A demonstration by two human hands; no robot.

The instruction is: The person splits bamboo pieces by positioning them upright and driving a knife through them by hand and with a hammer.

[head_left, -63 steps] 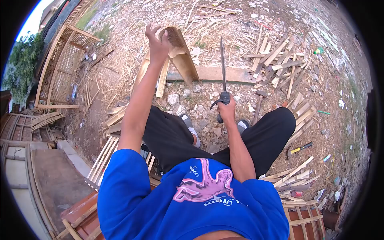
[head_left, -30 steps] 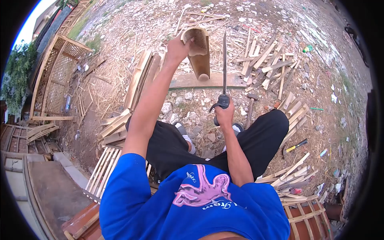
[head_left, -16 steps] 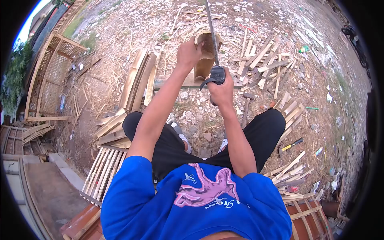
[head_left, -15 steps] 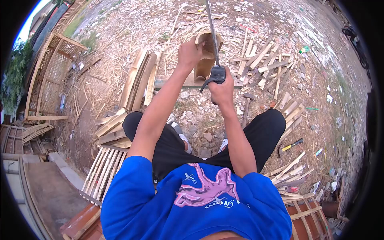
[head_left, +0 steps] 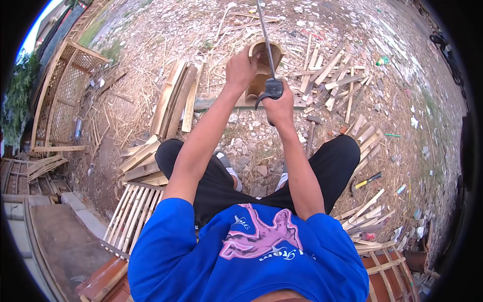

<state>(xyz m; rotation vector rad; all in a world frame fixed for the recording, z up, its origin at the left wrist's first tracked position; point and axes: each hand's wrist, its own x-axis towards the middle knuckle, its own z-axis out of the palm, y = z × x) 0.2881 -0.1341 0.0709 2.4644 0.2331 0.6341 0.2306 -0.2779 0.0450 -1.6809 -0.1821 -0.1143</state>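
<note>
My left hand grips the upper left edge of a split bamboo piece, which stands upright with its hollow side toward me. Its lower end meets a wooden board on the ground. In my right hand is the black handle of a long-bladed tool, fingers wrapped round it. The blade points up and away, crossing in front of the bamboo's top end. Whether blade and bamboo touch, I cannot tell.
Split bamboo lengths lie left of the board, and a pile of strips lies right. A hammer rests near my right knee, a yellow-handled tool farther right. A slatted bamboo frame is at my left.
My left hand has taken hold of the bamboo's top and shifted it right, more upright. The blade has swung up and left, from beside the bamboo to across its top.
</note>
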